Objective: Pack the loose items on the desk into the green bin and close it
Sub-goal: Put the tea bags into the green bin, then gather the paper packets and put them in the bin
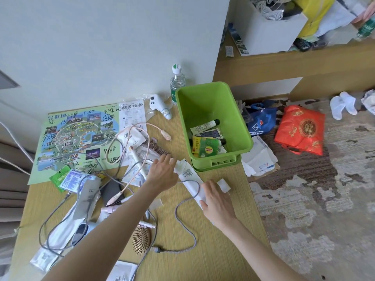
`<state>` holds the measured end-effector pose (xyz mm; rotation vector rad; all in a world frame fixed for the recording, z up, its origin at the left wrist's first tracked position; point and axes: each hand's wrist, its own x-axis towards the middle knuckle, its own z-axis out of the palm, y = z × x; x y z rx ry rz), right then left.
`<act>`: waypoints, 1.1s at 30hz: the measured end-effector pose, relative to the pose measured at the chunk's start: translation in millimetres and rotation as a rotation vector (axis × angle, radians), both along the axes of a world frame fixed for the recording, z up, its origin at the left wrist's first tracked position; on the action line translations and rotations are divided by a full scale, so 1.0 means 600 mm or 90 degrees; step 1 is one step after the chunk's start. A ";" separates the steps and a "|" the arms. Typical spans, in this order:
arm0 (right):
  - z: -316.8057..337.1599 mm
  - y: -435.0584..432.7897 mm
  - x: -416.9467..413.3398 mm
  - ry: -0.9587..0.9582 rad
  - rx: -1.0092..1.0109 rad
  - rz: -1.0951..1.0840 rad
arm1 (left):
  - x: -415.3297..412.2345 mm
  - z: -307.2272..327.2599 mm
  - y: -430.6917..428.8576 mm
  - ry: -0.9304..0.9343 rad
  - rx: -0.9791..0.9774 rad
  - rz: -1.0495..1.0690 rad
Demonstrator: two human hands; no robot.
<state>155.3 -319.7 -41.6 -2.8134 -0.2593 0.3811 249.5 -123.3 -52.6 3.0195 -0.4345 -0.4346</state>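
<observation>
Green bin [203,106] stands lidless at the far right edge of the desk [213,260], its long axis running away from the person, with small tubes [205,125] and tea sachets [207,148] inside. Just before it a white tube [189,177] lies diagonally, far end toward the bin. The left hand [162,173] touches that end with straight fingers. The right hand [218,201] covers the near end, grip unclear.
</observation>
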 end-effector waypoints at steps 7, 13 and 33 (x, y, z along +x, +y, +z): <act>-0.011 0.031 0.009 0.036 -0.075 -0.050 | 0.027 -0.005 0.017 -0.029 -0.018 -0.065; -0.009 0.048 0.021 0.086 -0.092 -0.131 | 0.047 0.004 0.024 -0.031 0.001 -0.111; 0.054 0.007 0.019 -0.053 0.102 -0.121 | -0.007 0.126 0.025 -0.238 -0.394 0.074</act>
